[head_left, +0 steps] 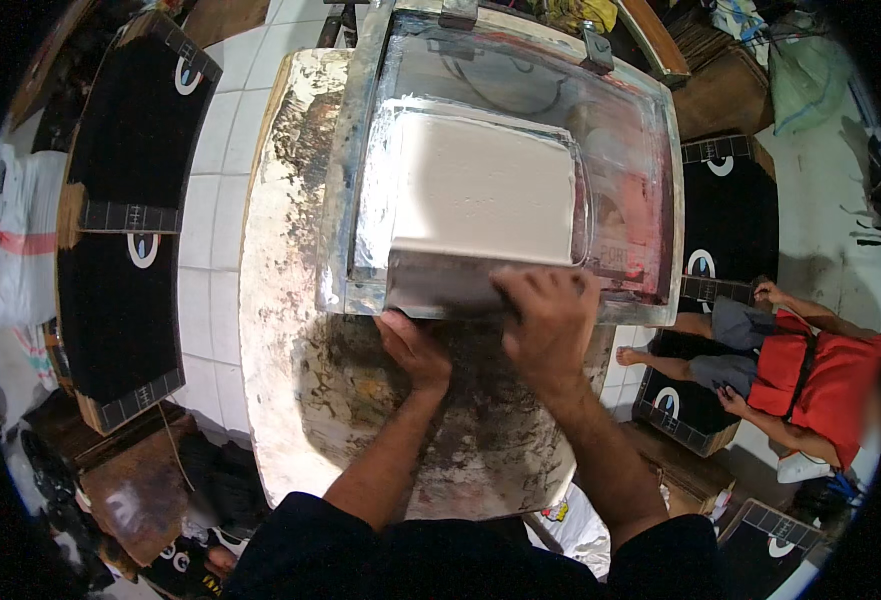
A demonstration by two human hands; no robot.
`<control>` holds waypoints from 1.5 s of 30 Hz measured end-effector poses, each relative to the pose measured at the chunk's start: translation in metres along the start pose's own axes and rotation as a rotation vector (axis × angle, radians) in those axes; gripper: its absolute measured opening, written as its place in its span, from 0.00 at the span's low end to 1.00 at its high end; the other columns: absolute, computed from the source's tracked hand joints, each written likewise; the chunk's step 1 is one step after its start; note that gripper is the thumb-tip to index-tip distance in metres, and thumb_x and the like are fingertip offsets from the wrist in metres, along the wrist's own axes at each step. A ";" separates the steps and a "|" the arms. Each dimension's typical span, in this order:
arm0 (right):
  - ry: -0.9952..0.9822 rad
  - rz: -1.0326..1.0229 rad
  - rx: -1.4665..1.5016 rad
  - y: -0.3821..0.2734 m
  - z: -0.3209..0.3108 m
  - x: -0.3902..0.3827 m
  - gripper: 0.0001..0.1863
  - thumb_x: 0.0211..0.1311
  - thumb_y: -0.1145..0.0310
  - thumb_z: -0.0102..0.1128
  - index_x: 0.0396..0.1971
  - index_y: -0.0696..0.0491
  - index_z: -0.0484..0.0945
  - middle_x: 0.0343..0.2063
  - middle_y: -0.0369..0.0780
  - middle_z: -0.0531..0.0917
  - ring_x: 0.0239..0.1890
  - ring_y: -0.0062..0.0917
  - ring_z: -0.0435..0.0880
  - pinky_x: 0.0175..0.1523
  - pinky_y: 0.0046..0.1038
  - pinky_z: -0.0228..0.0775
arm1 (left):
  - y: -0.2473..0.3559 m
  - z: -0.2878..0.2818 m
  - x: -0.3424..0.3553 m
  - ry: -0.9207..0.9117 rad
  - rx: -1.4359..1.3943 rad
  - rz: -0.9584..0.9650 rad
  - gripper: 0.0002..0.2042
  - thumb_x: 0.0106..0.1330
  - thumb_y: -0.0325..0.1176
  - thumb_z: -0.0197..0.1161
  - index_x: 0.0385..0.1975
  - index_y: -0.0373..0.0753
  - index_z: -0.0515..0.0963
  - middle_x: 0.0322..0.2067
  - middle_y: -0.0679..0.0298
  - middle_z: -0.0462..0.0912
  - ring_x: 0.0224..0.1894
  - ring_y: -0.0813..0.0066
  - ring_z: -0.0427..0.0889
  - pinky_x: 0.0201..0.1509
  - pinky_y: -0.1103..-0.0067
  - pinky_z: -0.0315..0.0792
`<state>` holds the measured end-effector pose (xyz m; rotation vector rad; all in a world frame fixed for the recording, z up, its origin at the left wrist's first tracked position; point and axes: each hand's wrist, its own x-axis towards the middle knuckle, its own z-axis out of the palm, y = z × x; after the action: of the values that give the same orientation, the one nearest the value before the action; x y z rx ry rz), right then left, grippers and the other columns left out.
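From where I stand, the squeegee (435, 283) lies at the near end of the frame (340, 200), which sits flat on the stained table (278, 210) right in front of the worker. The right hand (552, 320) has its fingers curled over the squeegee's right part, gripping it, a little blurred. The left hand (418, 352) is bent up by the squeegee's left end with the thumb uppermost; its other fingers are mostly hidden, so I can't tell whether they pinch the squeegee or brace the frame. As for how far along it is, a pale block of paint (490, 190) covers much of the mesh (610, 160) on the near left side, smooth and fairly even, with a rough white smear along its left border. With the squeegee at the block's near edge, I'd judge that the spreading here is well along, perhaps at the end of a stroke. The far part of the mesh and the red-stained strip on the right have no such coat. Whatever lies under the frame is hidden, so I can't say how much has come through, or whether more strokes are left. Around the table, black panels (120, 310) with an eye-like mark line both sides, and somebody in a red top (825, 385) is off to the right.
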<state>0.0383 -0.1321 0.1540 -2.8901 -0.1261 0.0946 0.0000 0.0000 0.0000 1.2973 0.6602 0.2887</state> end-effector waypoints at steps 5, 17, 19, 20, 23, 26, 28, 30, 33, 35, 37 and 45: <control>0.126 0.025 0.423 0.041 -0.013 -0.052 0.29 0.52 0.63 0.80 0.55 0.50 0.80 0.48 0.40 0.84 0.54 0.35 0.80 0.67 0.44 0.62 | -0.003 -0.005 0.003 -0.056 0.132 0.081 0.30 0.84 0.43 0.40 0.68 0.16 0.57 0.53 0.40 0.76 0.54 0.51 0.78 0.60 0.65 0.73; 0.195 1.682 1.679 0.254 0.264 -0.245 0.20 0.74 0.58 0.53 0.53 0.59 0.75 0.47 0.43 0.82 0.48 0.34 0.79 0.61 0.36 0.69 | -0.002 0.013 0.009 0.124 0.250 0.375 0.25 0.85 0.42 0.37 0.59 0.22 0.69 0.51 0.44 0.80 0.52 0.57 0.78 0.60 0.66 0.70; 0.100 1.656 1.909 0.250 0.290 -0.243 0.21 0.72 0.56 0.54 0.52 0.58 0.76 0.46 0.43 0.82 0.47 0.34 0.80 0.59 0.37 0.70 | -0.003 0.013 0.011 0.122 0.219 0.383 0.25 0.85 0.42 0.38 0.59 0.22 0.70 0.51 0.44 0.79 0.52 0.57 0.78 0.60 0.67 0.70; 0.090 1.635 1.965 0.253 0.296 -0.241 0.22 0.70 0.55 0.55 0.52 0.58 0.76 0.46 0.43 0.83 0.47 0.35 0.80 0.59 0.37 0.71 | -0.004 0.011 0.008 0.147 0.341 0.460 0.25 0.84 0.42 0.38 0.58 0.22 0.70 0.51 0.44 0.79 0.52 0.57 0.77 0.60 0.67 0.70; 0.091 1.565 2.102 0.279 0.301 -0.231 0.24 0.67 0.52 0.56 0.50 0.57 0.78 0.45 0.43 0.84 0.45 0.35 0.81 0.57 0.38 0.72 | -0.007 0.006 0.011 0.150 0.350 0.404 0.25 0.84 0.42 0.38 0.58 0.21 0.70 0.51 0.44 0.79 0.52 0.57 0.77 0.60 0.67 0.70; 0.129 1.467 2.203 0.332 0.300 -0.226 0.26 0.64 0.49 0.58 0.49 0.56 0.79 0.44 0.43 0.85 0.43 0.36 0.82 0.56 0.40 0.73 | -0.012 0.006 0.015 0.179 0.235 0.359 0.26 0.84 0.43 0.38 0.57 0.21 0.71 0.49 0.43 0.80 0.51 0.56 0.78 0.60 0.67 0.70; 0.129 1.326 2.288 0.386 0.296 -0.229 0.27 0.62 0.47 0.59 0.48 0.55 0.80 0.43 0.43 0.86 0.42 0.37 0.82 0.54 0.40 0.74 | -0.013 0.003 0.012 0.191 0.449 0.405 0.27 0.85 0.44 0.38 0.56 0.21 0.72 0.49 0.42 0.80 0.51 0.55 0.78 0.61 0.67 0.70; -0.118 0.664 2.361 0.457 0.277 -0.237 0.28 0.60 0.45 0.60 0.47 0.55 0.81 0.43 0.43 0.87 0.41 0.37 0.83 0.53 0.41 0.75 | -0.014 0.007 0.014 0.326 0.484 0.323 0.28 0.85 0.46 0.37 0.54 0.21 0.73 0.48 0.41 0.81 0.50 0.54 0.78 0.61 0.67 0.70; 0.450 1.370 2.020 0.575 0.216 -0.228 0.31 0.65 0.44 0.56 0.53 0.56 0.78 0.50 0.47 0.83 0.50 0.38 0.82 0.59 0.42 0.74 | -0.010 0.015 0.011 0.364 0.513 0.364 0.28 0.85 0.47 0.37 0.47 0.22 0.74 0.42 0.40 0.81 0.45 0.51 0.79 0.55 0.63 0.71; 0.369 1.242 1.825 0.634 0.152 -0.220 0.30 0.73 0.45 0.50 0.57 0.56 0.76 0.52 0.47 0.82 0.52 0.36 0.82 0.59 0.39 0.75 | -0.003 0.020 0.009 0.320 0.515 0.329 0.28 0.84 0.47 0.37 0.43 0.24 0.75 0.37 0.39 0.81 0.40 0.49 0.79 0.50 0.60 0.71; 0.230 0.939 1.808 0.660 0.076 -0.211 0.31 0.77 0.43 0.45 0.58 0.57 0.76 0.51 0.48 0.81 0.51 0.34 0.83 0.57 0.36 0.76 | 0.005 0.024 0.007 0.311 0.465 0.354 0.24 0.84 0.47 0.39 0.39 0.28 0.72 0.27 0.42 0.79 0.29 0.47 0.79 0.38 0.57 0.71; 0.246 0.111 0.686 0.361 0.026 -0.149 0.38 0.71 0.47 0.59 0.73 0.52 0.62 0.56 0.42 0.75 0.51 0.31 0.73 0.57 0.36 0.70 | 0.021 0.030 -0.003 0.243 0.425 0.305 0.20 0.82 0.47 0.44 0.39 0.33 0.66 0.27 0.37 0.77 0.31 0.38 0.79 0.37 0.54 0.69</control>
<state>-0.0833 -0.4886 0.0474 -2.1982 0.0961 -0.1672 0.0192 -0.0193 0.0245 1.7937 0.7542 0.5846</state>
